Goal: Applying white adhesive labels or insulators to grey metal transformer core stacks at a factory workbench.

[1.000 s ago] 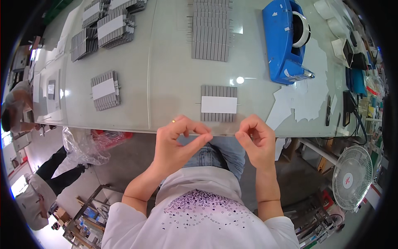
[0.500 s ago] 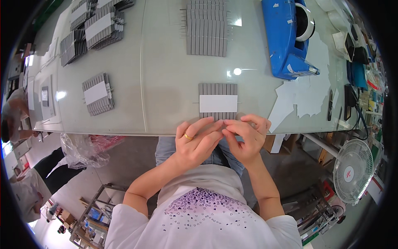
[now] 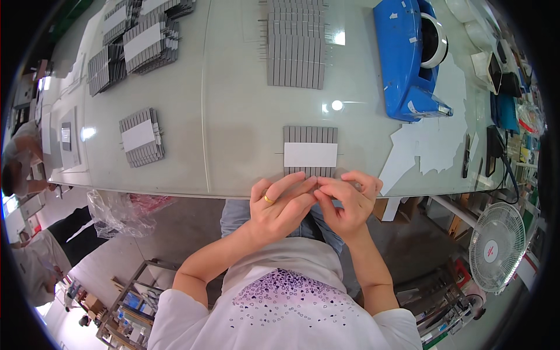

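A grey panel of narrow upright strips (image 3: 310,134) lies flat near the table's front edge. Across its middle runs a white band (image 3: 310,155), and thin wires stick out at both sides. Just below it are my left hand (image 3: 282,204), with a ring on one finger, and my right hand (image 3: 349,204). Their fingertips meet in front of the panel's near edge and partly cover it. Both hands have thumb and fingers drawn together in a pinch. Anything between the fingertips is hidden or too small to make out.
Farther back lies a stack of unbanded grey panels (image 3: 296,61). Banded bundles (image 3: 143,48) are piled far left, with a smaller banded bundle (image 3: 141,137) nearer. A blue tape dispenser (image 3: 402,64) stands right, beside torn white sheets (image 3: 434,143). A fan (image 3: 496,248) is at lower right.
The whole view has shifted slightly, so the table and its contents sit a little lower. My hands keep nearly the same pinched pose at the panel's near edge.
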`<move>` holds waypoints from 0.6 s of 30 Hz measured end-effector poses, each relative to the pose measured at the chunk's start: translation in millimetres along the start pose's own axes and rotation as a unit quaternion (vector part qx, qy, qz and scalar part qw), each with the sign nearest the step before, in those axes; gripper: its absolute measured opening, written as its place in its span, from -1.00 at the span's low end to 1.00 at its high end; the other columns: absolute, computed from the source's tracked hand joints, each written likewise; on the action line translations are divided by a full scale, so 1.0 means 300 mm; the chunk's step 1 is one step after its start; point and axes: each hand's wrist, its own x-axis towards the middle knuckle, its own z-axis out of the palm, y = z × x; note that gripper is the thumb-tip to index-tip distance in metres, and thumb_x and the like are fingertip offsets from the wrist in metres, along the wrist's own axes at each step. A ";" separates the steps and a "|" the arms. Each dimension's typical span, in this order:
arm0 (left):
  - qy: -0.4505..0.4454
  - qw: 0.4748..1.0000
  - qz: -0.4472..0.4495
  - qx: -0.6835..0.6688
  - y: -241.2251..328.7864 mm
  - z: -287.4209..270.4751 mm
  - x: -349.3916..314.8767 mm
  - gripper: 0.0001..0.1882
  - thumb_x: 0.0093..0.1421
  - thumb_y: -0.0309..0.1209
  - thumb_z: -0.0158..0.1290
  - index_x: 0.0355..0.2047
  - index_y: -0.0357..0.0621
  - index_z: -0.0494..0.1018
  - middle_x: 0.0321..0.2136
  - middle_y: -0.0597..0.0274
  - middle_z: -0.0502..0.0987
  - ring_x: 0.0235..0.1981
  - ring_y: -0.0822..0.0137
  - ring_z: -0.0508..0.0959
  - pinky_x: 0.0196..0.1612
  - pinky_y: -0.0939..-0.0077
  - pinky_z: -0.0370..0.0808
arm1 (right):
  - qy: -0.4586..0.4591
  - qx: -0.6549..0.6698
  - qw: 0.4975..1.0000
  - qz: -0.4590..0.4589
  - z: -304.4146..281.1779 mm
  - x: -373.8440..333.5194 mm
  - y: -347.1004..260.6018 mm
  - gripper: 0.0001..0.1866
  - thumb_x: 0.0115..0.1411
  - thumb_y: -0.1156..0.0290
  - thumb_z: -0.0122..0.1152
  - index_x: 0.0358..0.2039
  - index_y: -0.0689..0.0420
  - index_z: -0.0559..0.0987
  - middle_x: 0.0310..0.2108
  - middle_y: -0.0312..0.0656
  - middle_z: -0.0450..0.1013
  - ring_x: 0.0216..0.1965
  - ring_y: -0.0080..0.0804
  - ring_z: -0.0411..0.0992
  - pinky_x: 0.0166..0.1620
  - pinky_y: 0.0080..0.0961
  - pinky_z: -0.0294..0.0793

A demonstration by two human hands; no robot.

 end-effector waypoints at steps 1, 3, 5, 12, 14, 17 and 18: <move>0.000 1.000 -0.004 -0.013 0.000 -0.006 0.003 -0.76 -0.03 -0.47 0.29 -0.41 0.04 0.44 -0.26 0.45 0.66 -0.09 0.41 0.57 -0.13 0.49 0.25 | -0.011 0.029 0.999 0.022 -0.008 0.000 -0.004 -0.83 -0.02 0.38 0.41 -0.43 -0.06 0.55 -0.38 -0.50 0.60 -0.23 -0.38 0.36 -0.09 -0.41 0.16; -0.007 0.997 -0.050 -0.053 0.003 -0.053 0.033 -0.78 -0.05 -0.47 0.31 -0.43 0.02 0.47 -0.25 0.41 0.65 -0.07 0.33 0.55 -0.10 0.46 0.26 | -0.021 0.057 0.997 0.046 -0.038 0.020 -0.006 -0.82 -0.04 0.45 0.39 -0.42 -0.03 0.55 -0.35 -0.43 0.60 -0.22 -0.29 0.34 -0.07 -0.36 0.21; -0.017 0.991 -0.095 -0.090 -0.002 -0.084 0.065 -0.79 -0.06 -0.48 0.32 -0.45 0.01 0.50 -0.23 0.37 0.64 -0.04 0.25 0.53 -0.06 0.43 0.27 | -0.033 0.081 0.990 0.111 -0.067 0.064 -0.007 -0.86 -0.02 0.47 0.37 -0.46 0.04 0.54 -0.29 -0.30 0.54 -0.16 -0.20 0.28 -0.04 -0.31 0.23; -0.025 0.977 -0.212 -0.007 -0.030 -0.066 0.115 -0.83 -0.08 -0.49 0.33 -0.53 -0.03 0.51 -0.02 0.16 0.41 0.17 -0.04 0.23 0.12 0.15 0.18 | -0.031 0.026 0.978 0.205 -0.017 0.089 -0.022 -0.85 -0.02 0.44 0.41 -0.54 0.05 0.55 -0.13 -0.24 0.38 0.03 -0.15 0.14 0.06 -0.26 0.17; -0.035 0.978 -0.205 0.007 -0.027 -0.063 0.116 -0.83 -0.07 -0.50 0.32 -0.53 -0.07 0.51 0.00 0.15 0.38 0.19 -0.05 0.20 0.14 0.14 0.18 | -0.024 -0.004 0.981 0.194 -0.012 0.090 -0.022 -0.85 -0.08 0.45 0.44 -0.57 0.05 0.57 -0.08 -0.27 0.36 0.02 -0.13 0.11 0.01 -0.28 0.18; -0.037 0.980 -0.196 0.023 -0.025 -0.059 0.115 -0.84 -0.05 -0.50 0.30 -0.53 -0.06 0.50 0.02 0.15 0.37 0.19 -0.06 0.20 0.16 0.12 0.15 | -0.021 -0.009 0.980 0.198 -0.013 0.091 -0.027 -0.84 -0.05 0.43 0.45 -0.55 0.03 0.57 -0.08 -0.24 0.36 0.04 -0.13 0.12 0.09 -0.25 0.14; -0.037 0.979 -0.197 0.026 -0.027 -0.057 0.116 -0.84 -0.05 -0.49 0.30 -0.53 -0.06 0.50 0.02 0.15 0.37 0.19 -0.06 0.19 0.15 0.12 0.14 | -0.020 -0.010 0.980 0.198 -0.010 0.091 -0.028 -0.84 -0.05 0.43 0.45 -0.55 0.03 0.57 -0.08 -0.24 0.36 0.04 -0.13 0.12 0.09 -0.25 0.14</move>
